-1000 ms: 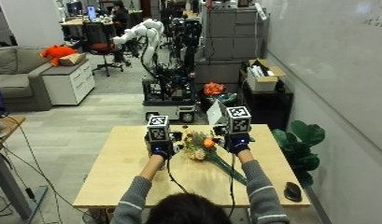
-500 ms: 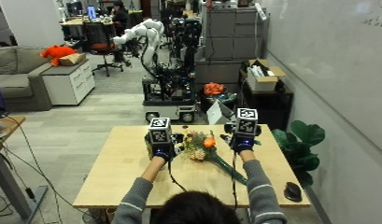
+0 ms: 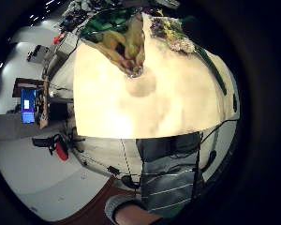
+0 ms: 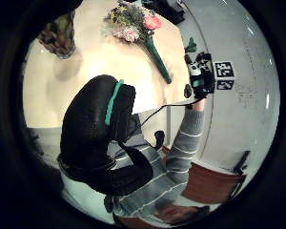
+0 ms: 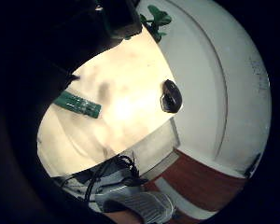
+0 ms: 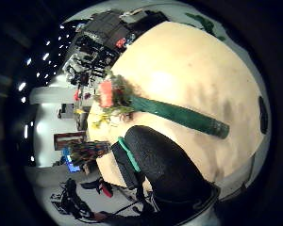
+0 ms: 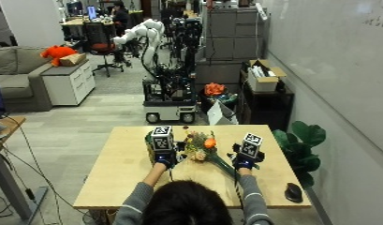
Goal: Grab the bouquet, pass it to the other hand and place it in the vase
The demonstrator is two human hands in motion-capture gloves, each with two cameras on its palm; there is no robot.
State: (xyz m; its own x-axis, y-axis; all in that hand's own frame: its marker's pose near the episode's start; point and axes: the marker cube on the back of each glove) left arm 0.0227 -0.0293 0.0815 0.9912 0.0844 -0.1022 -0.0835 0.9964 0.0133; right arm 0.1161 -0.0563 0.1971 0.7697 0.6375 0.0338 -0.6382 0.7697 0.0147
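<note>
The bouquet (image 7: pixel 202 146), yellow and pink blooms with one orange flower, lies on the wooden table (image 7: pixel 116 173); its green wrapped stem (image 7: pixel 223 165) points toward my right hand (image 7: pixel 243 162). That hand hovers by the stem's end with relaxed fingers and holds nothing; the stem (image 6: pixel 179 115) lies bare under the palm. My left hand (image 7: pixel 165 158) hovers left of the blooms, empty too. The dark patterned vase (image 7: pixel 150 142) stands just behind it, upright, also seen as the vase (image 3: pixel 126 47) beside the bouquet (image 3: pixel 171 33).
A black computer mouse (image 7: pixel 293 192) lies near the table's front right corner. A green potted plant (image 7: pixel 301 140) stands off the right edge. A wheeled robot base (image 7: pixel 169 101) sits beyond the far edge.
My right hand has shifted right and back toward me, away from the blooms. The left hand and the bouquet have hardly moved.
</note>
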